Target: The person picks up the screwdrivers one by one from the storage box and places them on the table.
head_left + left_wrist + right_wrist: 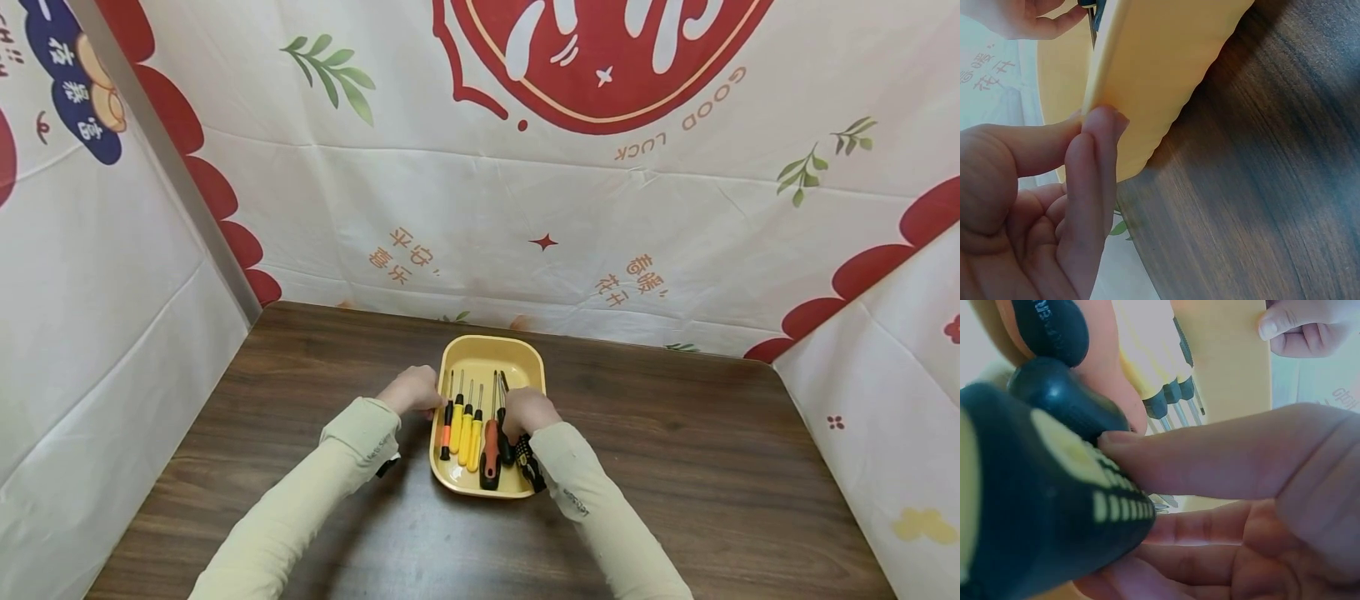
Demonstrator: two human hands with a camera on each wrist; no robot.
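Observation:
A yellow tray (491, 353) stands on the table with a row of screwdrivers in it. My left hand (414, 390) pinches its left rim between thumb and fingers; the left wrist view shows the fingers against the outer wall (1147, 75). At the tray's right side, my right hand (528, 410) grips a black-and-yellow screwdriver (1054, 487), thumb on top and fingers beneath its ribbed handle. Beside it lie a black screwdriver (505, 451) and a red-and-black one (491, 454). Further left are three yellow-handled screwdrivers (466, 433) and a slim orange-and-black one (447, 429).
The dark wooden table (675, 467) extends to both sides of the tray. Behind it hangs a printed white cloth (480, 200), with more cloth at the left (90, 333) and right. The tray sits near the table's back edge.

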